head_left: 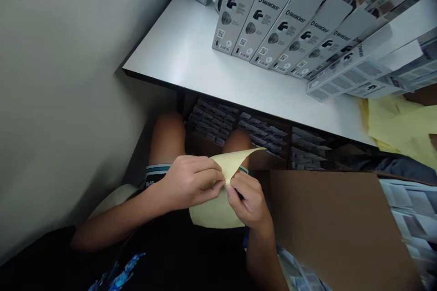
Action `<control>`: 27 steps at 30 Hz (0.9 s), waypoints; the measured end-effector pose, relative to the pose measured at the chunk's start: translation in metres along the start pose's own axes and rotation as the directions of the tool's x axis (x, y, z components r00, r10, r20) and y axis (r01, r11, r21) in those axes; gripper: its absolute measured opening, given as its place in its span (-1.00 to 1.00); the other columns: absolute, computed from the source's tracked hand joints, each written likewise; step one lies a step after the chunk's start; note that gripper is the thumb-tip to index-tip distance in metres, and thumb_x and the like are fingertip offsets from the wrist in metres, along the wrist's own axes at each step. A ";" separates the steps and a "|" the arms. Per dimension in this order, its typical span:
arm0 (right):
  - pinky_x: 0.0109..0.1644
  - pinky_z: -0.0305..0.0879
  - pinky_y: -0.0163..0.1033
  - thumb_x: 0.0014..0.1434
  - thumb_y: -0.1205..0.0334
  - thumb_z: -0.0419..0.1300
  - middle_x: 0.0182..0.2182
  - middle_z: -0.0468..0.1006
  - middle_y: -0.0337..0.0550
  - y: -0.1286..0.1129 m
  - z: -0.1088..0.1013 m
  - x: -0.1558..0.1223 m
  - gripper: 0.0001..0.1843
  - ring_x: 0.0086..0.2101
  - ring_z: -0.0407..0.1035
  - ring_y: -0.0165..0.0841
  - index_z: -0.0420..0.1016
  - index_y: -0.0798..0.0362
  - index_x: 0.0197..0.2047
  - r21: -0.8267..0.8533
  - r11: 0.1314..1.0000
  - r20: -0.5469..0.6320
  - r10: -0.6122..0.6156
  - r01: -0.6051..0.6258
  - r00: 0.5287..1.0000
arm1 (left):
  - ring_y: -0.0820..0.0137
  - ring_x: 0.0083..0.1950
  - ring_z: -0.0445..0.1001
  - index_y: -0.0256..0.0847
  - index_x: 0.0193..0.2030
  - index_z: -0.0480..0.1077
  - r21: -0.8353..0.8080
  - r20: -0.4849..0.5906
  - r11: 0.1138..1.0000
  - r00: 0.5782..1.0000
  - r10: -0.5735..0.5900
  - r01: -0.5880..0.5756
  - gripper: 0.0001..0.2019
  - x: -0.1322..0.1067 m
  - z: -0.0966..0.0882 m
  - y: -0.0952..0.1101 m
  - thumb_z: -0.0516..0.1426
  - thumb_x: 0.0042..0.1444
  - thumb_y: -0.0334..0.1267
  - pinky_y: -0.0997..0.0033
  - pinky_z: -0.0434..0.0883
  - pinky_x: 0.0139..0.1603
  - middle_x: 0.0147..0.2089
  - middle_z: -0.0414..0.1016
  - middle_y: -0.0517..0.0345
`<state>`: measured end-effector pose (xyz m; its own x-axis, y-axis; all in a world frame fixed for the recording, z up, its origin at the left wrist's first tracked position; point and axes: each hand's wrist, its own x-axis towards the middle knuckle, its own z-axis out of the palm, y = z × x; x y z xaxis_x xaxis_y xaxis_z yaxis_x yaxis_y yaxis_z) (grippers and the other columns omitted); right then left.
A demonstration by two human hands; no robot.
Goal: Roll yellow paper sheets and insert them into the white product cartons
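Observation:
A pale yellow sheet [216,211], which looks like paper or label backing, is held above my lap. My left hand [196,179] pinches it near its middle, thumb against fingertips. Close beside, my right hand [249,195] grips the same sheet with curled fingers, its thumb and fingertips almost touching those of the left. Between the hands the sheet is creased, its upper part slanting up to the right and its lower part hanging over my dark clothing. Whether something small sits between the fingertips is hidden.
A white table [170,45] lies ahead, with a row of grey SilverCrest boxes [239,9] standing on it. More yellow sheets [403,122] lie at its right end. Under it are cartons of packed boxes [215,120]. A large brown carton [334,218] stands to my right; a wall [61,77] is left.

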<state>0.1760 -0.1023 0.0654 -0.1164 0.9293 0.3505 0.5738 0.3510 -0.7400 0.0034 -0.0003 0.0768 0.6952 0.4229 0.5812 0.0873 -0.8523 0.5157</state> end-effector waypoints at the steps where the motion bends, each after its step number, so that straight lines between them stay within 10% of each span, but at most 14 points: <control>1: -0.38 0.03 -0.23 0.31 0.47 0.04 -0.53 0.19 -0.29 0.000 0.000 0.000 -0.71 -0.47 0.12 -0.40 0.20 0.00 -0.43 0.002 1.000 -0.002 0.003 -0.003 1.000 | 0.45 -0.39 0.58 -0.20 -0.30 0.49 -0.010 0.002 1.000 1.000 -0.010 0.010 -0.92 0.000 0.000 0.000 0.18 0.23 -0.37 0.49 0.48 -0.37 -0.35 0.64 0.19; 27: -0.38 0.05 -0.22 0.32 0.46 0.05 -0.51 0.23 -0.27 0.003 -0.004 -0.003 -0.73 -0.46 0.13 -0.39 0.25 0.01 -0.41 0.015 1.000 0.038 0.006 -0.006 0.999 | 0.44 -0.34 0.58 -0.21 -0.28 0.48 -0.148 0.091 0.985 0.993 -0.073 0.086 -0.88 0.000 -0.001 -0.002 0.15 0.28 -0.30 0.49 0.46 -0.34 -0.32 0.63 0.14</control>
<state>0.1810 -0.1043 0.0647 -0.1435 0.9350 0.3242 0.5624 0.3466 -0.7507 0.0025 0.0016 0.0759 0.7491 0.4543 0.4821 0.0402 -0.7576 0.6515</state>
